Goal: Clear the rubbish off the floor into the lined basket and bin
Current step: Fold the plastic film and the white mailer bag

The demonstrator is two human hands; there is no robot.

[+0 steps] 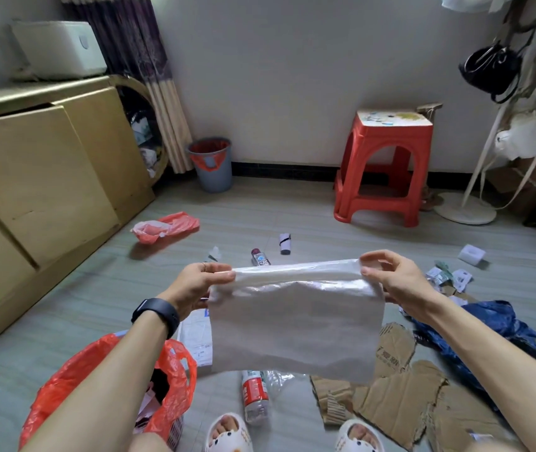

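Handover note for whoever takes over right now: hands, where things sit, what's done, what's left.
Left hand and right hand: each pinches a top corner of the white plastic bag, stretched between them above the floor.
Lined basket: near left, by the feet, some items already inside.
Grey bin: red liner, by the far wall.
Done: only the basket's contents.
Left: the bag in hand, red bag, small bottle, large bottle, cardboard, blue bag, paper scraps.
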